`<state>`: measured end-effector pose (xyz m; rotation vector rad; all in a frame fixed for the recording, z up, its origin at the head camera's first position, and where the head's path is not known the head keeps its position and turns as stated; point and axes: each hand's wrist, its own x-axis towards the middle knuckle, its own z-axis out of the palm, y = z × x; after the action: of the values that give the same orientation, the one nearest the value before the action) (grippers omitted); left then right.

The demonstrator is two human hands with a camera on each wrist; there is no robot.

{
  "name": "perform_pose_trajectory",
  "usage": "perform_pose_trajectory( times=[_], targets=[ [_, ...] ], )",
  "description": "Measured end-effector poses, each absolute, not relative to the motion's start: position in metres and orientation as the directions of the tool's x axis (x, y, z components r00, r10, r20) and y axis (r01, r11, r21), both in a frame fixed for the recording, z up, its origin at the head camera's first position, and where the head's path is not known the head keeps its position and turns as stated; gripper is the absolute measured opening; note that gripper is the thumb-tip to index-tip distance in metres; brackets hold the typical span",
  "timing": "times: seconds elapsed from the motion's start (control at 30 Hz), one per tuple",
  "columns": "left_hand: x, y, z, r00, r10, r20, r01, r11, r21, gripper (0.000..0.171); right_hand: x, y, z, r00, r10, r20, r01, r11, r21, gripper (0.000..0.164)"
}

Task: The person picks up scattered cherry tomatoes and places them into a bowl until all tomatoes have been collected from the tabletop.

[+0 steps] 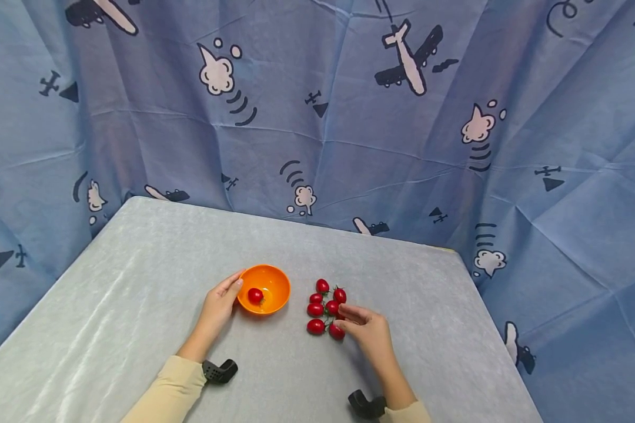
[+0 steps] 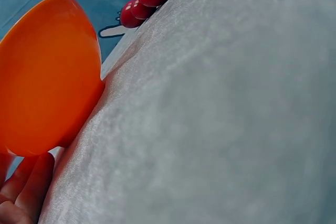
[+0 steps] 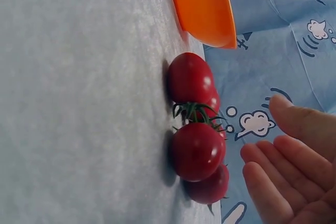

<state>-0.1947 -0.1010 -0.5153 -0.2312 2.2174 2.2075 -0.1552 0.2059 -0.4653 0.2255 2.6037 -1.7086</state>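
Tomatoes (image 1: pixel 331 307) on the surface (image 1: pixel 428 276) sit just on the left-edge side of the right hand (image 1: pixel 369 332), easily the nearer one, thumb and fingers parted, nothing gripped; the bunch runs longest toward the far edge; left hand (image 1: pixel 219 302) has the orange bowl (image 1: pixel 276 288).

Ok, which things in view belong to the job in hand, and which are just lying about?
Part of the job:
orange bowl, held by the left hand
single tomato inside it
tomato group, near the right hand

Just surroundings:
pale table
blue printed curtain
black wrist devices
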Motion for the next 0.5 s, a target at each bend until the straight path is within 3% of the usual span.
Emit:
perform_pose_trajectory(
  times=[0.5],
  targets=[
    [-0.1946,-0.1011,-0.5163,-0.989,-0.102,-0.108,-0.108,-0.005,0.994,0.046,-0.1491,0.2085,-0.473,-0.985,0.119,-0.125,0.16,0.366,-0.917,0.04]
  ],
)
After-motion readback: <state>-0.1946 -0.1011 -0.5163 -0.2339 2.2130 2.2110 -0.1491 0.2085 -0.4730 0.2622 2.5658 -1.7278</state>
